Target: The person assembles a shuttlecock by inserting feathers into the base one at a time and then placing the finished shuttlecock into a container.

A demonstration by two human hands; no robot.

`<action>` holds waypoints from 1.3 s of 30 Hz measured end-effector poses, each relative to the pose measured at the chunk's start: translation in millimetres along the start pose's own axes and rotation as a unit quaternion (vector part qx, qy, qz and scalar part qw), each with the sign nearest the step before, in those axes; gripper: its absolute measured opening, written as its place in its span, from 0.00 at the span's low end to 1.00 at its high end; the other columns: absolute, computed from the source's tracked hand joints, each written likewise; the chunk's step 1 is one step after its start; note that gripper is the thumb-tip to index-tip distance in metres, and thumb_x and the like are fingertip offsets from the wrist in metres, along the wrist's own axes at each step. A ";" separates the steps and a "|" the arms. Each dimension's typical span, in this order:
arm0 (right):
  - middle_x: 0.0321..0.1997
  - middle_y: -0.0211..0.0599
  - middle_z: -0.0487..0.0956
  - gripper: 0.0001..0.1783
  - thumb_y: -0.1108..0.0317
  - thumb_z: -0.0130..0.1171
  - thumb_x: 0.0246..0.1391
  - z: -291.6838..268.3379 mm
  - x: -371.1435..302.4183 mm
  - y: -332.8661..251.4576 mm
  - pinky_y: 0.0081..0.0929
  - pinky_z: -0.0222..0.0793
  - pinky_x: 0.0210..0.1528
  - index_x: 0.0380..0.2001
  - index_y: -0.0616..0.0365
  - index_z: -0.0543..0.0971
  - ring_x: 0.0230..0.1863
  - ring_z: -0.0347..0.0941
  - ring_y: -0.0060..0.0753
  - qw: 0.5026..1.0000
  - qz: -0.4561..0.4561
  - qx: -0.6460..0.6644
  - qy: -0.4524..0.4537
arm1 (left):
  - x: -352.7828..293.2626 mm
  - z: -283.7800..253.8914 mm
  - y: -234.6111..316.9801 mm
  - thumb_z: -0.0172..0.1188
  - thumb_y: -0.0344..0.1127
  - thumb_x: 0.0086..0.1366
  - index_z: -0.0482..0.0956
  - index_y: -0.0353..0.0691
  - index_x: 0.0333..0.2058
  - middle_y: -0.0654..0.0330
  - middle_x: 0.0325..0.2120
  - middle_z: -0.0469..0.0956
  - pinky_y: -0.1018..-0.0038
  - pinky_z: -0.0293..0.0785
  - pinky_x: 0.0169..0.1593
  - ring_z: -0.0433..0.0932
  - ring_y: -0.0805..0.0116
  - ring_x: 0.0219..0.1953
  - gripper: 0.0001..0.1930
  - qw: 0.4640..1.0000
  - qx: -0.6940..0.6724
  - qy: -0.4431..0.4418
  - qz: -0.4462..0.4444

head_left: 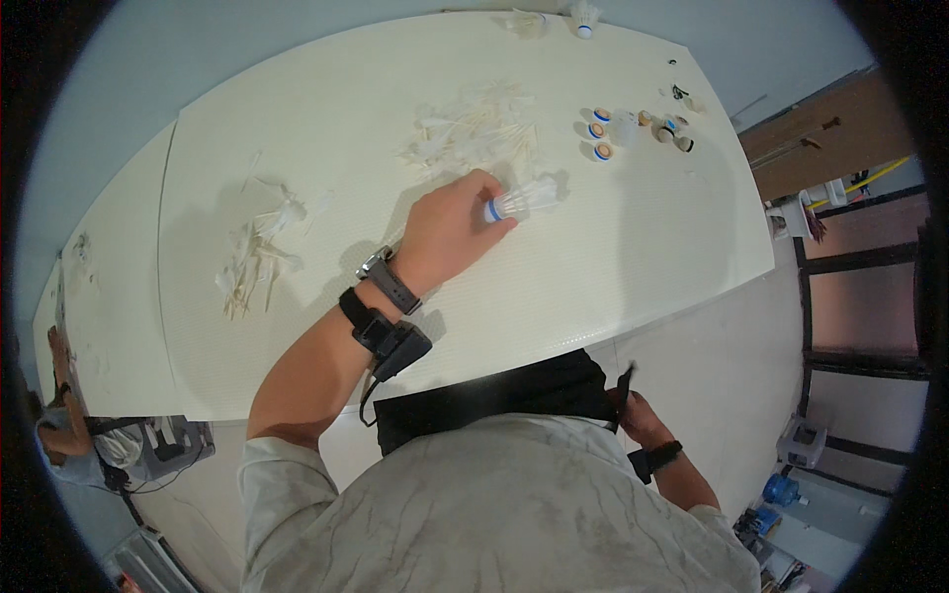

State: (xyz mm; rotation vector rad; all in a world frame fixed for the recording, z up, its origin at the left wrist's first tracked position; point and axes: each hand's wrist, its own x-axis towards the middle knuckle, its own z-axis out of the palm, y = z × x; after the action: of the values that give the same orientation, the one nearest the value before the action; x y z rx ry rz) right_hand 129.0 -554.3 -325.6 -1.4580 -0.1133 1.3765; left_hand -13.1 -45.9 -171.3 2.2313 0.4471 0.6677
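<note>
My left hand (450, 232) reaches over the white table, its thumb and fingers closed around the blue-banded base of a white shuttlecock (527, 199). The feather skirt of the shuttlecock points right. Just beyond this hand is a loose pile of white feathers (473, 128). A smaller feather pile (259, 259) lies left of my forearm. Down by my right hip, off the table, is my right hand (645, 423). A black strap (624, 388) shows beside its fingers, which are partly hidden, so I cannot tell whether it grips anything.
Several round shuttlecock bases (603, 151) and small pieces stand at the table's right. Another shuttlecock (584, 20) stands at the far edge beside a clear cup (527, 24). The white table (593, 267) ends close to my waist. Another person's arm (65, 395) shows at far left.
</note>
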 end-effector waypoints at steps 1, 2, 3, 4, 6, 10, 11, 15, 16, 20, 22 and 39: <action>0.50 0.33 0.80 0.29 0.47 0.61 0.66 -3.1 1.5 2.9 0.35 0.69 0.58 0.62 0.53 0.74 0.52 0.74 0.30 0.997 0.025 0.057 -0.037 | 0.7 -0.3 1.0 0.72 0.40 0.60 0.76 0.40 0.44 0.61 0.23 0.77 0.73 0.69 0.27 0.74 0.71 0.22 0.19 1.000 0.000 0.000 0.001; 0.44 0.31 0.81 0.27 0.47 0.60 0.66 -8.4 4.1 3.2 0.34 0.69 0.56 0.57 0.56 0.78 0.47 0.74 0.29 0.993 0.102 0.015 0.059 | 1.7 -0.5 2.4 0.72 0.40 0.60 0.76 0.40 0.45 0.61 0.23 0.77 0.73 0.69 0.27 0.74 0.71 0.22 0.19 1.000 -0.004 -0.013 -0.007; 0.44 0.31 0.81 0.27 0.47 0.60 0.66 17.8 5.5 -14.7 0.34 0.69 0.56 0.57 0.56 0.78 0.47 0.74 0.29 0.993 0.104 0.014 0.051 | -0.9 -3.6 1.4 0.72 0.40 0.60 0.76 0.40 0.45 0.61 0.23 0.77 0.73 0.70 0.27 0.73 0.71 0.21 0.20 1.000 -0.001 -0.025 -0.020; 0.43 0.30 0.80 0.24 0.50 0.61 0.66 47.3 0.3 -36.5 0.32 0.69 0.54 0.54 0.58 0.79 0.45 0.74 0.28 0.994 0.010 -0.087 0.065 | -1.8 -4.0 0.5 0.72 0.40 0.60 0.76 0.40 0.45 0.61 0.23 0.77 0.73 0.70 0.27 0.73 0.71 0.21 0.20 0.999 0.000 -0.023 -0.022; 0.42 0.30 0.81 0.17 0.60 0.62 0.67 77.4 -11.9 -68.3 0.28 0.71 0.50 0.49 0.62 0.80 0.43 0.74 0.24 0.985 -0.068 -0.148 0.052 | -1.4 -2.2 0.0 0.72 0.40 0.60 0.76 0.40 0.45 0.62 0.22 0.76 0.73 0.69 0.27 0.73 0.72 0.21 0.19 1.000 0.008 -0.007 -0.017; 0.44 0.32 0.83 0.09 0.75 0.60 0.64 50.1 -19.9 -64.6 0.27 0.73 0.50 0.46 0.62 0.81 0.45 0.76 0.24 0.967 -0.039 -0.250 0.028 | -2.0 -0.1 -2.0 0.72 0.39 0.60 0.76 0.39 0.45 0.63 0.21 0.75 0.74 0.68 0.26 0.72 0.73 0.21 0.19 1.000 -0.011 0.019 -0.001; 0.44 0.32 0.83 0.09 0.75 0.60 0.64 45.0 -21.4 -58.4 0.27 0.73 0.50 0.46 0.62 0.81 0.45 0.76 0.24 0.967 -0.039 -0.250 0.029 | -1.4 -2.5 0.8 0.72 0.39 0.60 0.76 0.39 0.45 0.63 0.22 0.75 0.73 0.69 0.27 0.72 0.73 0.21 0.19 1.000 -0.013 0.003 -0.014; 0.40 0.34 0.84 0.12 0.86 0.62 0.53 35.6 -25.0 -43.7 0.28 0.76 0.46 0.41 0.62 0.82 0.42 0.78 0.26 0.941 -0.084 -0.327 0.033 | -0.9 -2.1 -0.1 0.72 0.39 0.60 0.76 0.40 0.44 0.61 0.24 0.76 0.73 0.70 0.27 0.73 0.72 0.22 0.18 1.000 -0.027 -0.001 -0.007; 0.39 0.35 0.84 0.11 0.86 0.62 0.53 42.3 -23.7 -46.9 0.28 0.76 0.46 0.39 0.62 0.83 0.41 0.79 0.26 0.933 -0.110 -0.340 0.045 | -1.6 -2.0 -0.6 0.72 0.39 0.60 0.76 0.40 0.44 0.61 0.24 0.76 0.73 0.70 0.27 0.73 0.72 0.22 0.18 1.000 -0.026 -0.001 -0.009; 0.39 0.33 0.84 0.10 0.87 0.62 0.53 44.9 -22.0 -42.6 0.26 0.75 0.45 0.37 0.63 0.83 0.42 0.79 0.26 0.919 -0.130 -0.363 0.084 | -1.7 -2.4 -0.9 0.73 0.39 0.59 0.76 0.40 0.44 0.61 0.24 0.76 0.73 0.69 0.28 0.72 0.72 0.22 0.19 1.000 -0.024 -0.002 -0.012; 0.39 0.32 0.84 0.10 0.87 0.62 0.53 47.2 -21.1 -41.5 0.26 0.76 0.45 0.37 0.62 0.83 0.43 0.79 0.26 0.949 -0.120 -0.275 0.094 | -2.0 -2.2 -1.9 0.73 0.38 0.59 0.76 0.40 0.45 0.61 0.24 0.76 0.73 0.69 0.28 0.72 0.72 0.22 0.19 1.000 -0.024 -0.004 -0.015; 0.44 0.31 0.83 0.13 0.91 0.58 0.53 35.3 -28.2 -43.3 0.25 0.75 0.48 0.40 0.66 0.82 0.45 0.77 0.24 0.998 -0.043 -0.032 -0.020 | -0.5 -2.9 0.4 0.72 0.40 0.60 0.76 0.39 0.45 0.63 0.23 0.76 0.75 0.68 0.26 0.71 0.74 0.21 0.19 1.000 -0.015 -0.016 -0.016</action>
State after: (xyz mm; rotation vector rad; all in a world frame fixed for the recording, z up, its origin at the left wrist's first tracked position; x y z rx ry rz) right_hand 117.4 -534.1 -267.6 -1.4629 -0.2458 1.3422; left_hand -15.2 -44.8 -169.5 2.1994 0.4528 0.6184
